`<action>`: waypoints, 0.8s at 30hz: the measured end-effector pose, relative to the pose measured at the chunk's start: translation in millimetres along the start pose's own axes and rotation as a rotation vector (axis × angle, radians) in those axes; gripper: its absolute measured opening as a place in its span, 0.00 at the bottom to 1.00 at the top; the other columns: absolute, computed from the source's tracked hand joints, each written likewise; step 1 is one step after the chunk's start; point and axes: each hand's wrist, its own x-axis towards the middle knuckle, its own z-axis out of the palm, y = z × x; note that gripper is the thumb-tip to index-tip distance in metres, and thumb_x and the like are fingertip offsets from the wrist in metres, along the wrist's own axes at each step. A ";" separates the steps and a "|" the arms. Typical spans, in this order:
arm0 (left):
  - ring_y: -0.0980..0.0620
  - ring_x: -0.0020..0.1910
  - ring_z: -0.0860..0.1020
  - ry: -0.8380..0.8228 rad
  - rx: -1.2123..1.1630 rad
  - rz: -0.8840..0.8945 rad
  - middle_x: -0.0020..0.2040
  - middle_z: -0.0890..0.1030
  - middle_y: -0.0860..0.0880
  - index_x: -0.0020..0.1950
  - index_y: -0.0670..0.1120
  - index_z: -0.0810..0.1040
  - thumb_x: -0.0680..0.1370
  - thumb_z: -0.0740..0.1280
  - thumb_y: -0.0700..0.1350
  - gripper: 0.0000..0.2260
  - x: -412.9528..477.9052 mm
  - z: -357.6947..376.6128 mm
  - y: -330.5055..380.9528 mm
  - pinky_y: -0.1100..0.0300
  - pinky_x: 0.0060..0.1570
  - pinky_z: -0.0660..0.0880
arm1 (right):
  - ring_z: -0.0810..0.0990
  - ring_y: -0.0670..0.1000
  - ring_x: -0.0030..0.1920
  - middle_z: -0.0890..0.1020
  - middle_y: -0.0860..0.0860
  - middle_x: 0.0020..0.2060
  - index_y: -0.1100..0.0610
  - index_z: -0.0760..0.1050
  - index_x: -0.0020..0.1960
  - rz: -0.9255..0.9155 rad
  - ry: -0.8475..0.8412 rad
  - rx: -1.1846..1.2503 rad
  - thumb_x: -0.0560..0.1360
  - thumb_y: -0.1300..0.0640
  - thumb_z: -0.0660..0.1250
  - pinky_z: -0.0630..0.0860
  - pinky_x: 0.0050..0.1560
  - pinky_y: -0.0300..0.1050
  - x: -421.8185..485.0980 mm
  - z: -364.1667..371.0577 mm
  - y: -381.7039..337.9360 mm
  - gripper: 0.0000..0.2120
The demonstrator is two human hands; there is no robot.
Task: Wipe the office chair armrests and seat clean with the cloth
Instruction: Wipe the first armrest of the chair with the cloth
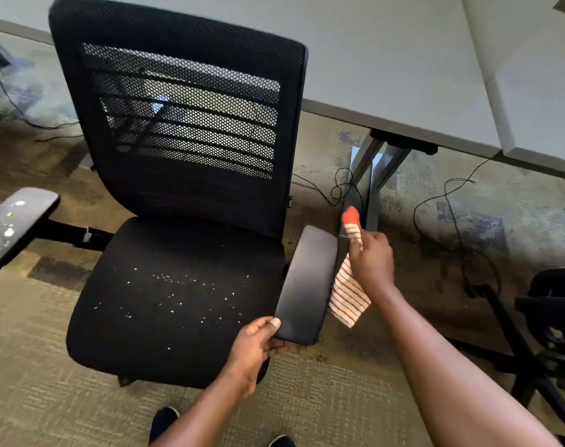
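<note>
A black mesh-backed office chair faces me. Its seat [165,304] is sprinkled with small white crumbs. The right armrest [307,285] looks smooth and dark; my left hand [258,343] grips its near front corner. My right hand [371,256] hovers just right of that armrest, shut on a white cloth with red stripes [348,298] that hangs below the fist and pokes out above it. The left armrest [13,221] at the far left carries white specks and smears.
A grey desk [403,75] stands behind the chair, its metal leg [368,175] just beyond the right armrest. Black cables [452,204] trail over the carpet. Another black chair base [545,333] sits at the right. My shoes [165,421] show at the bottom edge.
</note>
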 end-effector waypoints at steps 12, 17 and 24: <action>0.48 0.34 0.82 0.042 -0.083 0.004 0.37 0.84 0.45 0.51 0.40 0.79 0.81 0.65 0.38 0.04 0.1 9.8 3.4 0.51 0.45 0.80 | 0.77 0.49 0.43 0.77 0.47 0.42 0.48 0.79 0.65 -0.257 -0.288 0.210 0.76 0.48 0.61 0.69 0.43 0.42 -176.7 -20.5 5.8 0.19; 0.46 0.35 0.85 0.017 -0.038 0.015 0.38 0.85 0.44 0.50 0.41 0.78 0.82 0.64 0.39 0.04 -1.2 10.6 5.3 0.42 0.59 0.76 | 0.75 0.55 0.53 0.74 0.53 0.55 0.48 0.73 0.72 -0.355 -0.150 -0.054 0.77 0.56 0.65 0.74 0.44 0.48 -105.3 -21.3 -27.8 0.23; 0.53 0.33 0.83 0.023 -0.001 0.018 0.39 0.86 0.44 0.47 0.42 0.82 0.81 0.59 0.34 0.12 0.1 10.8 1.8 0.60 0.39 0.80 | 0.77 0.59 0.56 0.73 0.56 0.61 0.52 0.71 0.71 -0.664 -0.439 -0.239 0.72 0.56 0.67 0.81 0.36 0.51 -170.7 -14.4 -30.9 0.27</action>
